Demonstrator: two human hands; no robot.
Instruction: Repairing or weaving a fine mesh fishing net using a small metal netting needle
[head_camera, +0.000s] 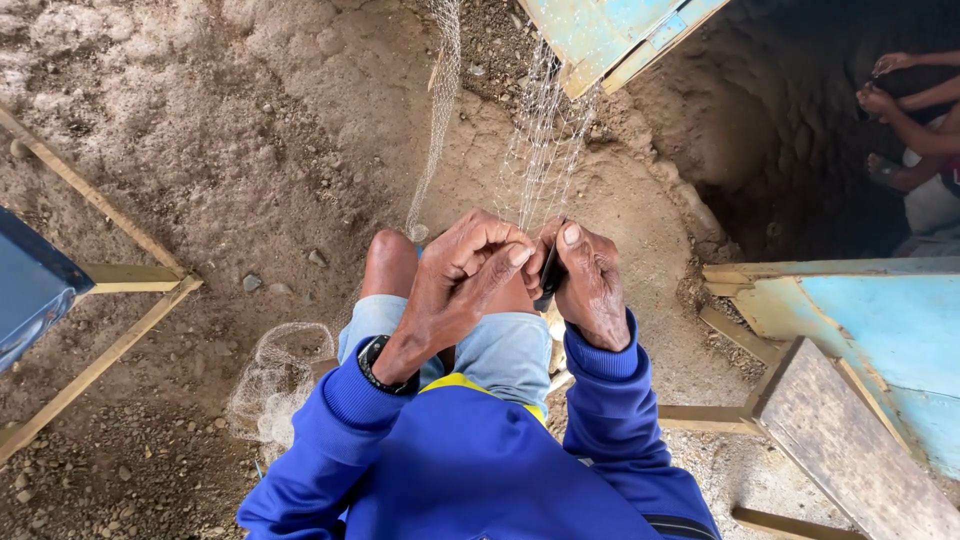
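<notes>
My left hand (462, 275) and my right hand (590, 282) meet above my bent knee (392, 262). A thin white fishing net (545, 150) stretches from my fingers up to the corner of a pale blue wooden board (600, 35). The left fingers pinch the net's meshes. In the right hand a small dark flat tool (550, 270) is pressed under the thumb. A black watch (375, 365) sits on my left wrist. I wear a blue long-sleeved top and light blue shorts.
More net lies heaped on the dirt (275, 380) at my left and hangs in a strand (440, 110). Blue wooden boat parts (880, 330) and a grey plank (850, 440) stand right. Another person's limbs (905, 110) show at top right. A wooden frame (110, 280) lies left.
</notes>
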